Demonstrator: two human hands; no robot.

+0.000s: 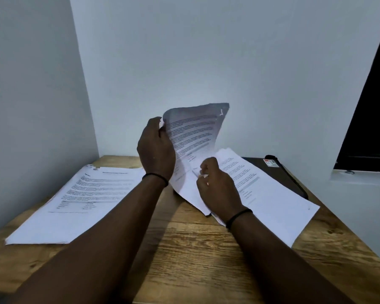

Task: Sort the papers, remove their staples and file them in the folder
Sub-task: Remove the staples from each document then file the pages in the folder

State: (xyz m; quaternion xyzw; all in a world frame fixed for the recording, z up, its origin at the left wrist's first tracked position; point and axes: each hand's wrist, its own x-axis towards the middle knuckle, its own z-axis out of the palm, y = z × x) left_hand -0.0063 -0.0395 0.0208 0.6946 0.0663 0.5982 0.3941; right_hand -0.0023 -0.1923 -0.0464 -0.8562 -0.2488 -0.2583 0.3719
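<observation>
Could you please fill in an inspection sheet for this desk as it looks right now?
Surface: wooden table, set against the wall.
Job's things: lifted sheet, printed, raised and curling; left paper stack lying flat; right paper stack lying flat, partly over the dark folder at the table's far right.
Clutter: nothing seen.
Grippers: left hand grips the lifted sheet's upper left edge; right hand pinches its lower part. Staples are too small to tell.
Cables: nothing seen.
Surroundings: pale walls meeting in a corner; dark window with a sill at the right.
</observation>
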